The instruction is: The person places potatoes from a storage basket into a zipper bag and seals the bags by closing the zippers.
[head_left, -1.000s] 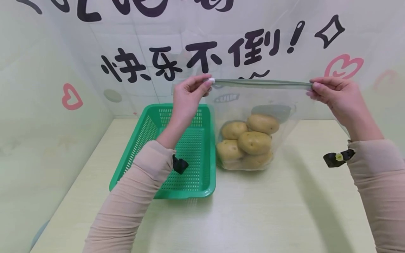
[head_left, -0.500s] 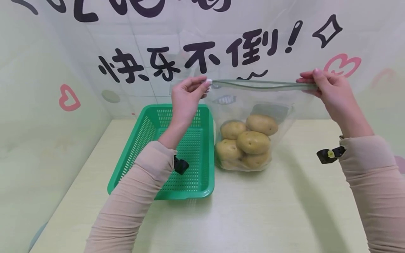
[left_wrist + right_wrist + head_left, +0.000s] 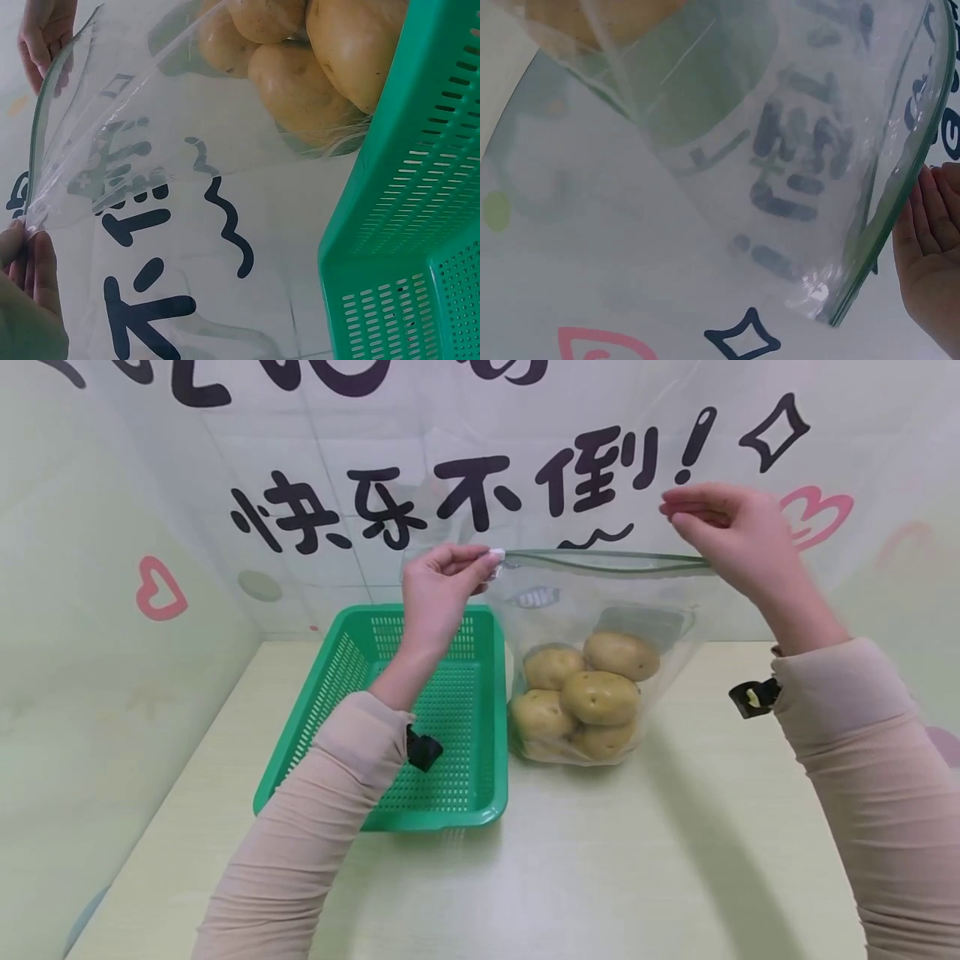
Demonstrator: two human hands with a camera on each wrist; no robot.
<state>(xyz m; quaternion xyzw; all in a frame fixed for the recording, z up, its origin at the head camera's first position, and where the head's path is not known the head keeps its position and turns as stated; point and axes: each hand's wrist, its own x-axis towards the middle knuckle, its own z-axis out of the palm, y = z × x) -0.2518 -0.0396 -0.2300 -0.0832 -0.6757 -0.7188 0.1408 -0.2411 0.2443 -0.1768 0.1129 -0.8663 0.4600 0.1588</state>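
Note:
A clear zip-top bag [image 3: 675,602] with a green zip strip [image 3: 622,558] stands on the table, several potatoes [image 3: 600,697] in its lower part. At the bag's upper left corner, my left hand [image 3: 438,593] pinches the end of the strip at a small white slider [image 3: 497,555]. My right hand [image 3: 738,539] is raised just above the strip's right end, holding nothing, its fingers fairly straight and the thumb apart. In the right wrist view, the fingers of the right hand [image 3: 934,240] are close beside the green strip [image 3: 900,195]; whether they touch it I cannot tell.
A green perforated plastic basket [image 3: 495,793] stands on the pale table [image 3: 600,860], directly left of the bag. Behind the table hangs a white sheet [image 3: 360,435] with black lettering and pink hearts.
My right hand has let go of the bag's right corner and moved left and upward above the strip. The left hand keeps its pinch, and the bag's mouth now sags slightly apart.

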